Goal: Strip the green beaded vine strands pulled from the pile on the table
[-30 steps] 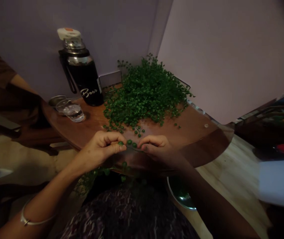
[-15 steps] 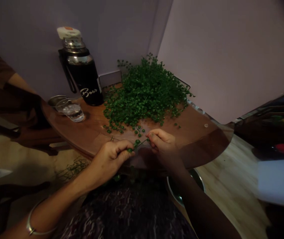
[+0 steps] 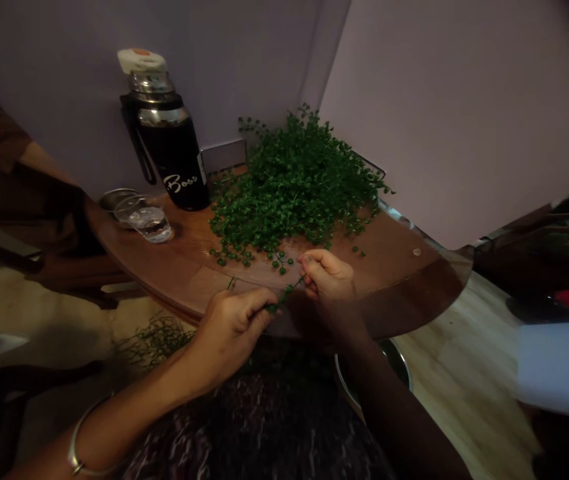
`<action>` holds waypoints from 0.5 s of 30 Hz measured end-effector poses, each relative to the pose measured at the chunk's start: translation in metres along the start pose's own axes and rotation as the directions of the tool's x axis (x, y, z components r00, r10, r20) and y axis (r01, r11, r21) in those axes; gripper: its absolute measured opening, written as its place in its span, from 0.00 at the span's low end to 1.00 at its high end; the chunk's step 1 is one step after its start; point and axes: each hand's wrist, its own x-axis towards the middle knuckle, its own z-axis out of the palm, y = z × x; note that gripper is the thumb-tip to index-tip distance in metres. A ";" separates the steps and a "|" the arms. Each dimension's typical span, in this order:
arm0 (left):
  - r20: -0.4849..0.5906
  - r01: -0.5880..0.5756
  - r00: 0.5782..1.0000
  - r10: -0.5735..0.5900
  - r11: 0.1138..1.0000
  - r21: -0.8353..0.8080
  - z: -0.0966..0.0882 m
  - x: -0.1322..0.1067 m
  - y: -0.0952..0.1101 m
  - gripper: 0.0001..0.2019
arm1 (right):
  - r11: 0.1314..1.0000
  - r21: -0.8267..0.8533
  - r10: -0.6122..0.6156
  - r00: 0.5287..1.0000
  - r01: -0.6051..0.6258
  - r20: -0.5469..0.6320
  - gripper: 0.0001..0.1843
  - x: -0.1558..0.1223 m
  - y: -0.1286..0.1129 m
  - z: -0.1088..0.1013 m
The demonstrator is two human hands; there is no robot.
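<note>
On my feed the left hand [image 3: 229, 337] is closed in a tight pinch on the lower end of a thin leafy stem [image 3: 284, 295], thumb pressed against the fingers, and the right hand [image 3: 328, 283] pinches the stem's upper end, so it spans the narrow gap between the 2 hands. A metal bangle [image 3: 84, 453] sits on the left wrist. Both hands are over the edge of a round wooden table [image 3: 382, 250], above a lap of dark patterned cloth [image 3: 264, 427]. A few loose leaf clusters [image 3: 279, 261] lie just ahead of the right hand, at the front of a big heap of green sprigs [image 3: 289, 180] piled on the table against the wall. Left of the heap I can make out a black steel flask [image 3: 167, 157] lettered Boss, then a glass of water [image 3: 150, 223] with a steel dish [image 3: 116, 198] behind it. Down on the floor I read a steel bowl [image 3: 398, 363] beside the right forearm and a tangle of thin bare stems [image 3: 157, 341] off to the left
</note>
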 end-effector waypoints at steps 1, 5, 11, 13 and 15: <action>-0.004 -0.002 1.000 0.002 1.000 0.001 0.000 0.000 -0.001 0.08 | 1.000 0.000 0.004 1.000 -0.004 -0.001 0.10 0.000 0.001 0.001; -0.008 0.021 1.000 -0.021 1.000 0.011 0.002 0.000 -0.002 0.08 | 1.000 -0.016 0.018 1.000 -0.018 0.011 0.11 0.003 0.005 0.007; 0.069 0.106 0.993 -0.098 0.986 -0.125 -0.008 -0.012 0.007 0.07 | 0.994 -0.029 -0.105 0.975 0.101 -0.197 0.08 0.024 0.001 -0.025; 0.088 0.175 0.983 -0.160 0.962 -0.211 -0.012 -0.014 0.004 0.07 | 0.994 0.057 -0.080 0.974 0.095 -0.214 0.08 0.028 -0.006 -0.039; 0.103 0.266 0.964 -0.245 0.906 -0.330 -0.015 -0.010 -0.005 0.06 | 0.990 0.144 0.014 0.997 -0.002 -0.079 0.09 0.027 -0.013 -0.041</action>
